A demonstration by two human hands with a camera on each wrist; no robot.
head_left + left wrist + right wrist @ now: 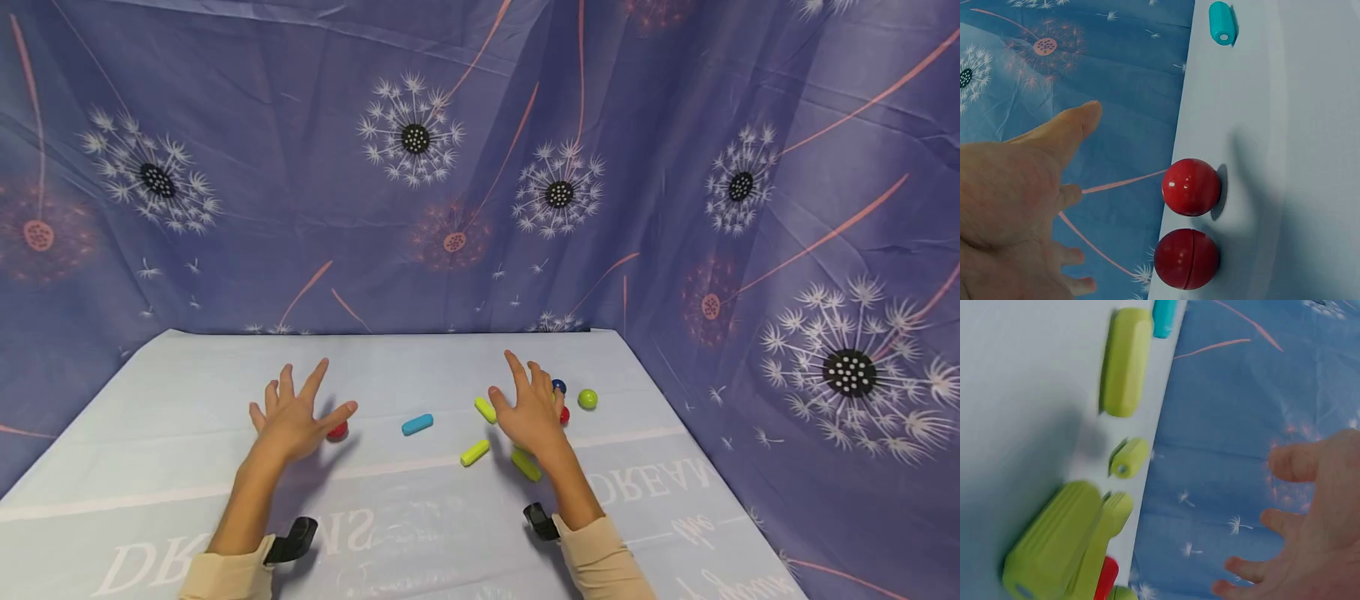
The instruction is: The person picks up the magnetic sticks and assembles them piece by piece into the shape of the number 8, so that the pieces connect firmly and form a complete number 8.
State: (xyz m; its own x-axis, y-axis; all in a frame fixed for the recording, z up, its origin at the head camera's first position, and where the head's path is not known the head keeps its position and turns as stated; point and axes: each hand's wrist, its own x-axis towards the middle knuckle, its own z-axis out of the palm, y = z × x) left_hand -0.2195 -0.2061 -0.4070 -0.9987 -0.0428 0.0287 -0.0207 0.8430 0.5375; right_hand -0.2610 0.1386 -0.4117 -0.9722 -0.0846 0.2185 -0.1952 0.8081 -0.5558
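Hovering, left hand (288, 423) near red balls (1191, 187), right hand (533, 413) above lime sticks (527, 465), fingers (313, 382) spread

Person's left hand (288, 423): raised, back upward, fingers spread, thumb pointing inward. Right hand (531, 412): raised, back upward, fingers extended, thumb apart. Left forearm (249, 504), right forearm (573, 487): stretched forward, angled inward, well apart.

At the left, two glossy red balls (1191, 187) sit just beside each other, the darker-looking one showing a seam. A stubby blue stick (417, 424) lies on its side between them and several ridged yellow-green sticks (475, 452), which lie at differing angles on their sides.
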